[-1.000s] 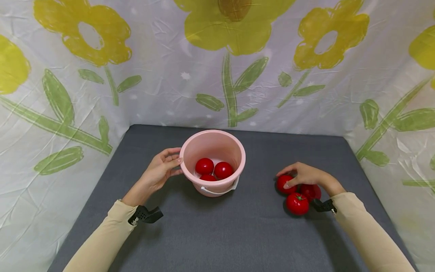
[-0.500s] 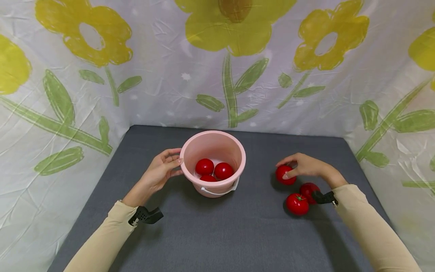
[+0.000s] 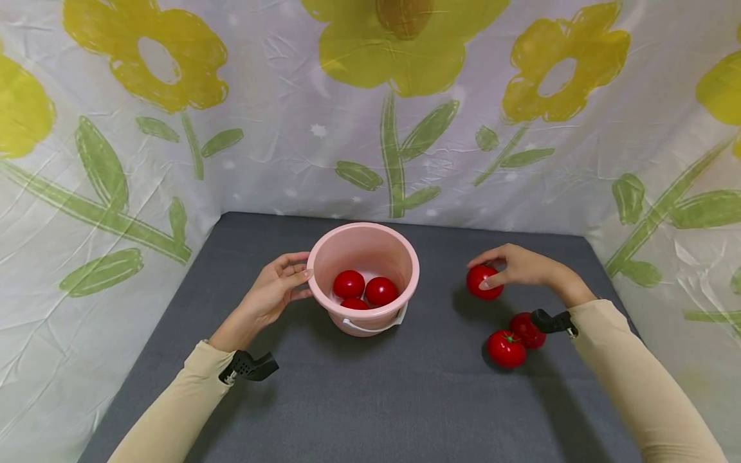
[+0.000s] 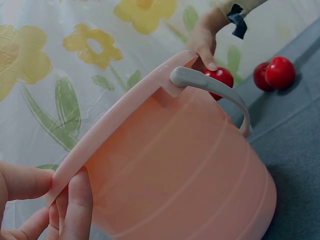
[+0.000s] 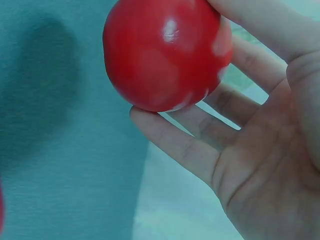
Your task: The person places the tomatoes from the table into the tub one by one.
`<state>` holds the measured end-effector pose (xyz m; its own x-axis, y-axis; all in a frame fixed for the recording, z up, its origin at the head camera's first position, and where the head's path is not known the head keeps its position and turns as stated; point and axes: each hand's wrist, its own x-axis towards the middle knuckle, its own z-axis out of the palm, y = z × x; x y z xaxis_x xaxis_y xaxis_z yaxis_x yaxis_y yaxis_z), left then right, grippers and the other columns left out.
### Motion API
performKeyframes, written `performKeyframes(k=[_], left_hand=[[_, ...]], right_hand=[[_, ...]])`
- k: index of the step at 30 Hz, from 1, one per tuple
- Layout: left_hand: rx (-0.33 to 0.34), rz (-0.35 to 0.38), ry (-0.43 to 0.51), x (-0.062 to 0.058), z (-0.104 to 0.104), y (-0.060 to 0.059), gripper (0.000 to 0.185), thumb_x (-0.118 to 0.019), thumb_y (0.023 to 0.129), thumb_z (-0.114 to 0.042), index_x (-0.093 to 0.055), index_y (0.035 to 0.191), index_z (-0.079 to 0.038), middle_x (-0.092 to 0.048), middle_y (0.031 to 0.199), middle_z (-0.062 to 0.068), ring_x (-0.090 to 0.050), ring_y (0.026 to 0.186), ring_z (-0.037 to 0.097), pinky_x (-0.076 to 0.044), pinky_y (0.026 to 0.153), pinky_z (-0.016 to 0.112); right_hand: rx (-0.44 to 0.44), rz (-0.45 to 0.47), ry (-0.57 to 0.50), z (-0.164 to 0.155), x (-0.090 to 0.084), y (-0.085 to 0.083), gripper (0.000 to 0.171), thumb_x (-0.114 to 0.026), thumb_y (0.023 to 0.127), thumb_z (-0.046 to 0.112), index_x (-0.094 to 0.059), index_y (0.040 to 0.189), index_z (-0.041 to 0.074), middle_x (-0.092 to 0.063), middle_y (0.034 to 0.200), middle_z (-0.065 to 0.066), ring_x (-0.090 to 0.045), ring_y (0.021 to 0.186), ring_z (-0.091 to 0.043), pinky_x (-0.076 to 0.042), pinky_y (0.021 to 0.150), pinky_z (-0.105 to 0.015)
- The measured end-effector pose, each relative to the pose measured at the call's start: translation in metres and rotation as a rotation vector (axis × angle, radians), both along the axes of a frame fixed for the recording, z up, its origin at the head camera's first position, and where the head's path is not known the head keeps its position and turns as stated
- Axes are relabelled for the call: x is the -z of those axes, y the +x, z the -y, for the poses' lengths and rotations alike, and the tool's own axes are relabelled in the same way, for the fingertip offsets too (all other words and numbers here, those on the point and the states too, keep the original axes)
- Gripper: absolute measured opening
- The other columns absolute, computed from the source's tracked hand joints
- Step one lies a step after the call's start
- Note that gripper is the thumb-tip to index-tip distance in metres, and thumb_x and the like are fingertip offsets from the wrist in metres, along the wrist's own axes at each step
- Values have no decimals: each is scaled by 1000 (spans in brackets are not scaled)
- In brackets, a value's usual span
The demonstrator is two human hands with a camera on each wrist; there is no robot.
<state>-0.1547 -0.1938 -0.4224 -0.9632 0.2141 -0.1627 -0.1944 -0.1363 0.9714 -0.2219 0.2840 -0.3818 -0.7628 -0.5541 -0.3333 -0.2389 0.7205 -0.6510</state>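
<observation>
A pink bucket (image 3: 370,321) with a white handle (image 4: 215,86) stands mid-table, and several red tomatoes (image 3: 349,283) lie inside it. My left hand (image 3: 276,289) pinches the bucket's rim on its left side, thumb on one face and fingers on the other in the left wrist view. Off to the right, my right hand (image 3: 523,267) grips a glossy red tomato (image 5: 167,55) between thumb and fingers. That tomato is raised over the cloth, its shadow apart from it. Two more tomatoes (image 3: 506,348) sit together on the table below the right wrist.
Dark grey cloth (image 3: 370,411) covers the table. A white curtain (image 3: 278,173) printed with yellow flowers hangs behind it and along both sides. Each wrist wears a black camera band (image 3: 552,321).
My right hand has lifted the tomato off the table, away from the other two, moving it up and slightly left. The left hand and the bucket have stayed in place.
</observation>
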Motion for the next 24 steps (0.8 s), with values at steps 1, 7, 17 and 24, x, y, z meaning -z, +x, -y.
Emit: performKeyframes(k=[1, 7, 17, 24], left_hand=[[0, 0, -1, 0, 0, 0, 52, -62, 95, -4, -37, 140, 1, -61, 108, 3, -68, 87, 8, -61, 74, 25], [-2, -3, -16, 0, 0, 0, 52, -62, 95, -4, -36, 140, 2, -60, 113, 7, -68, 89, 9, -61, 74, 25], [-5, -6, -25, 1, -1, 1, 52, -63, 95, -5, -36, 140, 1, -61, 111, 5, -69, 87, 9, -61, 74, 25], [-1, -14, -12, 0, 0, 1, 51, -62, 96, -5, -36, 140, 2, -62, 108, 2, -68, 88, 8, -61, 74, 25]], right_hand=[[-3, -6, 2, 1, -3, -1, 49, -78, 85, 30, -64, 131, 17, -63, 134, -11, -56, 125, -33, -54, 88, -31], [-23, -49, 36, 13, -24, -8, 48, -78, 85, 32, -64, 130, 19, -65, 131, -9, -58, 116, -26, -54, 86, -30], [-89, -66, 3, 38, -52, -15, 47, -76, 87, 26, -63, 132, 16, -64, 133, -11, -58, 117, -26, -56, 85, -30], [-127, -82, 0, 56, -71, -19, 46, -75, 88, 23, -64, 131, 14, -64, 131, -11, -58, 116, -27, -57, 85, -33]])
